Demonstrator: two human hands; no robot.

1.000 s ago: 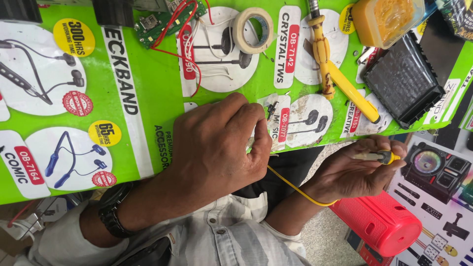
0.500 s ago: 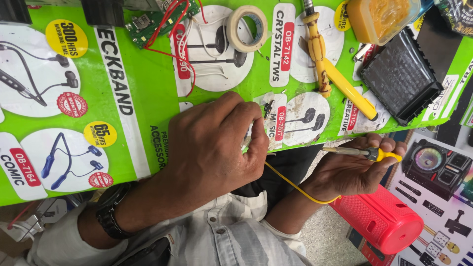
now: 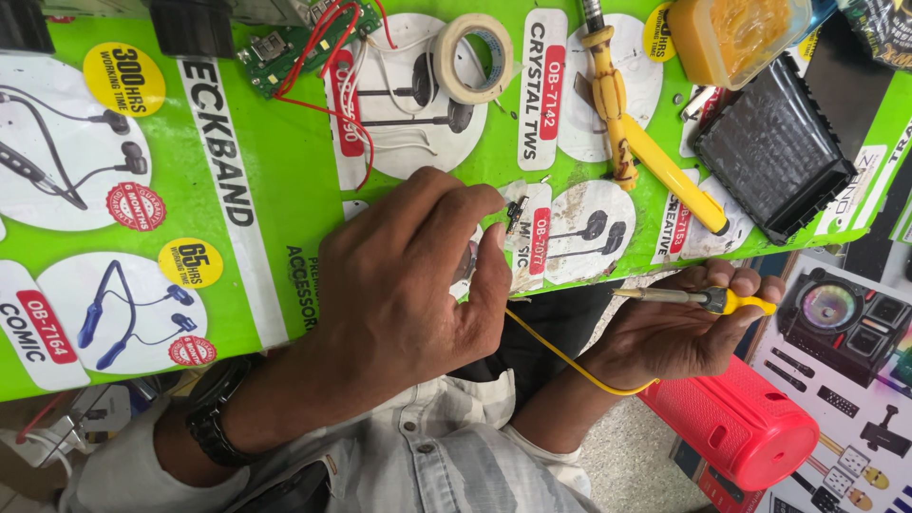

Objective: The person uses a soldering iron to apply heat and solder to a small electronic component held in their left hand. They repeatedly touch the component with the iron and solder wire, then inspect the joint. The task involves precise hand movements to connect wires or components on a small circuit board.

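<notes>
Small black component pinched in left hand fingers at desk front edge. Soldering iron gripped in closed right hand. Best kept steady, tip approached slowly.

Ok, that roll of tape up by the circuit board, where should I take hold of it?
Grip the tape roll across its ring wall, one finger in the open core and the thumb outside, coming straight down from above. It lies flat on the green bench with the hole facing up. Take the right-hand wall; red and white wires crowd its left.
</notes>
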